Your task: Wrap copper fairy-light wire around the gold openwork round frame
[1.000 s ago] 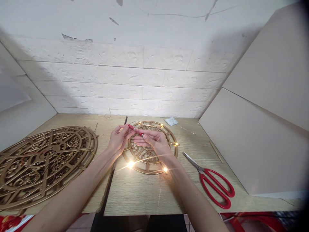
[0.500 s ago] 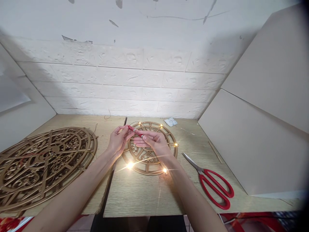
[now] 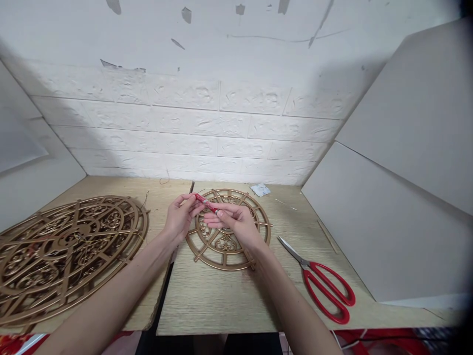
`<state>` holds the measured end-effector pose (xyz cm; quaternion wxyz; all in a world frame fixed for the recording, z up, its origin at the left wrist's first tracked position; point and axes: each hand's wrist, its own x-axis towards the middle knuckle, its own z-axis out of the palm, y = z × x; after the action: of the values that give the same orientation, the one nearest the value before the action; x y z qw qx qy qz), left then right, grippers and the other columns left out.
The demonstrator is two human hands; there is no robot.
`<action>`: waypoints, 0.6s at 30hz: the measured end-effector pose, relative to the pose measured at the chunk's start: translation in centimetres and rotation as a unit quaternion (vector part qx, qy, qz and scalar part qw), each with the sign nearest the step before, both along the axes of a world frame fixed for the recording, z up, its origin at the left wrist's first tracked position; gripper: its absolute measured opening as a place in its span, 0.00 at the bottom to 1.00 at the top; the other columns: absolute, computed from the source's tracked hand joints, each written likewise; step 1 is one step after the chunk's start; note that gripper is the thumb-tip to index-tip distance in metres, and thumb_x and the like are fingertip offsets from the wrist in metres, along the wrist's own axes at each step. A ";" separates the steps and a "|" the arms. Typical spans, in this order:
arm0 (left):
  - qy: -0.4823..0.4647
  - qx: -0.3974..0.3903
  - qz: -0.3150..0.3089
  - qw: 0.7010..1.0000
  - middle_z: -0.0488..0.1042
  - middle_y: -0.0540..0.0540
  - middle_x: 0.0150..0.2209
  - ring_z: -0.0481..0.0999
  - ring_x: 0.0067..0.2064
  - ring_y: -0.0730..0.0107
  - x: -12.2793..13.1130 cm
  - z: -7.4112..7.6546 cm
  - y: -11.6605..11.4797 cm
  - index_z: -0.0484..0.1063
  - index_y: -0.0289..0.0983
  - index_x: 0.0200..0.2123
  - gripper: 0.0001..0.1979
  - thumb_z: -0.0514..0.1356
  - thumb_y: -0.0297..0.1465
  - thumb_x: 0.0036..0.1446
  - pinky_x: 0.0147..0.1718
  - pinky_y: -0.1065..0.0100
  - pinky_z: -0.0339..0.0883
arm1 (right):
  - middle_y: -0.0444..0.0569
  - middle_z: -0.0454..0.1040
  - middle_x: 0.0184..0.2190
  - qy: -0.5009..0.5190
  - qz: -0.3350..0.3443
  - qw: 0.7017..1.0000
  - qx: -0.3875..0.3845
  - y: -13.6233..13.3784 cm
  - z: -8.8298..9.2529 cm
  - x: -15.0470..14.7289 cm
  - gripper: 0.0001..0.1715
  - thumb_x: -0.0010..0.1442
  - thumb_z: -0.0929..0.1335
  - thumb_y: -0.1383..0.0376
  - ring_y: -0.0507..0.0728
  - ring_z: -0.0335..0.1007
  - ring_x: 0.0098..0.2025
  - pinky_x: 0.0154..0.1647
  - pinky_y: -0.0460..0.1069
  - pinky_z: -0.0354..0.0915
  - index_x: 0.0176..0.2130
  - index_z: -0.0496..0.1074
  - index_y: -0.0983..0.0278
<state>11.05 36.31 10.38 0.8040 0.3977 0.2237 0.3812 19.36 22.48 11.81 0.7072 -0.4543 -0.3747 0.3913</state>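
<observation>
Two slim red batteries (image 3: pixel 206 202), lined up end to end, are held above the table between my hands. My left hand (image 3: pixel 180 215) pinches their left end, where a thin wire comes off. My right hand (image 3: pixel 239 223) grips the right end with thumb and fingers, its other fingers stretched beneath. Under both hands lies a round gold openwork frame (image 3: pixel 223 266) with spokes and scrollwork. No lights glow on it. The wire's contact with the battery ends is hidden by my fingertips.
Red-handled scissors (image 3: pixel 308 265) lie at the right, blades toward the frame. Larger stacked gold frames (image 3: pixel 138 223) cover the left table. A small white packet (image 3: pixel 260 190) and a thin wire (image 3: pixel 286 203) lie at the back right. White panels (image 3: pixel 373 231) stand at the sides.
The several warm lights around the gold frame have gone out. My hands keep almost the same hold on the batteries. The view has tilted up slightly.
</observation>
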 end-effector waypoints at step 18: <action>0.059 0.035 0.007 0.998 0.68 0.53 0.20 0.64 0.19 0.79 -0.6 1.2 -0.4 0.69 0.35 0.33 0.14 0.65 0.27 0.40 0.15 0.78 0.53 | 0.39 0.69 0.15 -0.073 -0.232 0.970 -0.022 -0.2 0.5 1.3 0.14 0.52 0.69 0.57 0.44 0.50 0.13 0.15 0.41 0.47 0.33 0.67 0.65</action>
<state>10.49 35.88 11.59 0.7723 0.4462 0.2598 0.3700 20.69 22.27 12.27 0.7391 -0.5718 -0.3009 0.1902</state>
